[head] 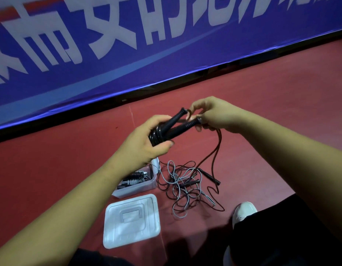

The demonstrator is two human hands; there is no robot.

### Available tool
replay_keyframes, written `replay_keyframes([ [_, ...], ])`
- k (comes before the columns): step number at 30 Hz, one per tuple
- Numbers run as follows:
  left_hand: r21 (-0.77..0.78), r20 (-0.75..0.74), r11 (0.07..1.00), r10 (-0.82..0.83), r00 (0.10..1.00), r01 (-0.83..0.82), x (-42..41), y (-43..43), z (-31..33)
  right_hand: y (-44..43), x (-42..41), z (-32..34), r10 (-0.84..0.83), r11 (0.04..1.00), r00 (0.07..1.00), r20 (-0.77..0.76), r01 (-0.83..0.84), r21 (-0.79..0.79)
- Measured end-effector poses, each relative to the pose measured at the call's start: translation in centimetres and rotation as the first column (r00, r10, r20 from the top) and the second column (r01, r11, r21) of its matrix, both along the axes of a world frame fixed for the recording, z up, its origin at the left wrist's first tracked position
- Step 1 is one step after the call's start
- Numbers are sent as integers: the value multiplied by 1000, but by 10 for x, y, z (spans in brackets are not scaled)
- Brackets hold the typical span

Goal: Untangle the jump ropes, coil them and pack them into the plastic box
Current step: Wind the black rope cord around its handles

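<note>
The left hand (142, 142) grips two black handles (185, 125) wrapped in cord (158, 133); the right hand (214, 116) pinches that cord at their far ends. On the floor (262, 112) lie one plastic box (135, 190), one lid (131, 220) and one rope tangle (183, 187) rightward.

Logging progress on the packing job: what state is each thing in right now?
left hand: grips the black jump rope at its wound part
right hand: pinches that rope by the handle ends
black jump rope: partly wound round its handles, tail hanging down
plastic box: open, coiled ropes inside
lid: off, lying flat on the floor
rope pile: tangled, on the floor beside the box
</note>
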State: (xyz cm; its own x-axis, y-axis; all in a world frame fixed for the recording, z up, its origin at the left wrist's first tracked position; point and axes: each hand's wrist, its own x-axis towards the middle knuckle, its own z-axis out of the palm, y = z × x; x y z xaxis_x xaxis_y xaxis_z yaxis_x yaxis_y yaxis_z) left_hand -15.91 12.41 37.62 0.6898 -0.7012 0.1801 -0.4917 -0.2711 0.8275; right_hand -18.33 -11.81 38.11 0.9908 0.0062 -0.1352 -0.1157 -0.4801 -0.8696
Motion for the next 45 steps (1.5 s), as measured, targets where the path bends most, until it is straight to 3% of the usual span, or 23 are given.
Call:
replay_keyframes([
  [7, -36, -88, 932, 357, 930, -361, 20, 3, -10, 26, -6, -3, 149, 987, 988, -34, -150, -48],
  [17, -50, -54, 811, 580, 813, -583, 59, 24, -8, 56, -16, 5, 162, 980, 981, -102, -148, 129],
  [21, 56, 8, 781, 622, 783, -622, 74, 35, -16, 62, -19, 6, 95, 995, 991, -93, -94, 14],
  [25, 129, 261, 744, 612, 747, -655, 78, 42, -19, 59, -23, 5, 190, 967, 974, -120, -207, -148],
  [27, 165, 312, 719, 612, 727, -675, 80, 46, -18, 57, -26, 8, 236, 953, 964, -119, -254, -165],
  [32, 455, 330, 703, 437, 837, -546, 70, 43, -30, 64, -30, 25, 311, 936, 944, 110, -284, -209],
  [38, 588, 324, 749, 127, 938, -305, 48, 13, -37, 57, -19, 40, 185, 971, 893, 410, -102, -215],
  [45, 613, 282, 788, -145, 948, -62, 27, -6, -45, 33, 1, 27, 76, 968, 899, 431, 37, -247],
])
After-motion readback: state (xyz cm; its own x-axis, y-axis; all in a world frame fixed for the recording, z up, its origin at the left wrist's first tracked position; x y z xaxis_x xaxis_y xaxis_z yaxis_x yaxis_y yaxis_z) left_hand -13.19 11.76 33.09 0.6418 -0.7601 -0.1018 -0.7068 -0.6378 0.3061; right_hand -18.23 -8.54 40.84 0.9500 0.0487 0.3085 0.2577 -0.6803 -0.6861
